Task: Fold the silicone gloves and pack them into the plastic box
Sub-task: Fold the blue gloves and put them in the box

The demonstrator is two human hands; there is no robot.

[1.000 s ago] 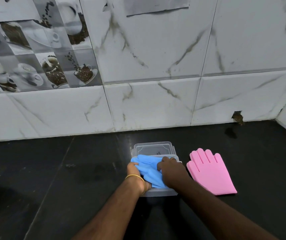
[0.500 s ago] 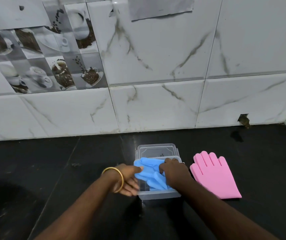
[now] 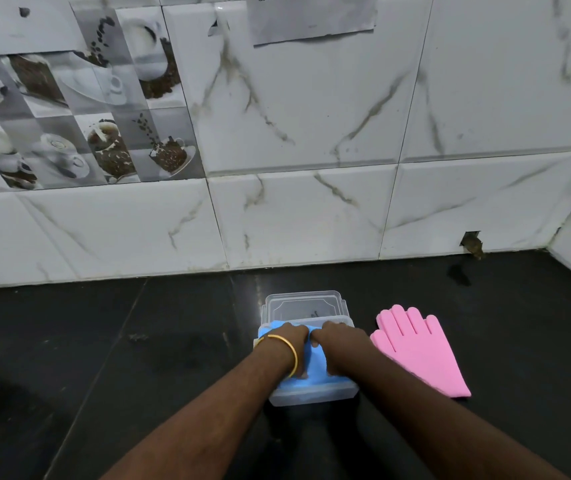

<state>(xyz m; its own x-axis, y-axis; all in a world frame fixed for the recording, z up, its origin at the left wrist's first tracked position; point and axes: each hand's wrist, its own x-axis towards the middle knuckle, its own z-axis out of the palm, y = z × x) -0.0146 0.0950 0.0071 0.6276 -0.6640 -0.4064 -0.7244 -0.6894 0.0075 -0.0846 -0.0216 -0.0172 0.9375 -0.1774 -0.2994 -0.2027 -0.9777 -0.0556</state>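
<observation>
A clear plastic box [image 3: 311,396] stands on the black counter, with its clear lid [image 3: 303,305] lying just behind it. A folded blue silicone glove [image 3: 317,362] fills the top of the box. My left hand [image 3: 285,342] and my right hand [image 3: 337,344] both lie palm-down on the blue glove, side by side, pressing on it. A pink silicone glove [image 3: 415,351] lies flat and unfolded on the counter right of the box, fingers pointing toward the wall.
The black counter [image 3: 138,375] runs to a white marble-tiled wall [image 3: 311,220] behind and a side wall at far right. A small hole [image 3: 471,242] is in the wall base at right. A paper sheet [image 3: 311,15] hangs high on the wall.
My left hand has moved from the box's left side onto the blue glove. Both hands now press the glove flatter into the box. The view has shifted slightly.
</observation>
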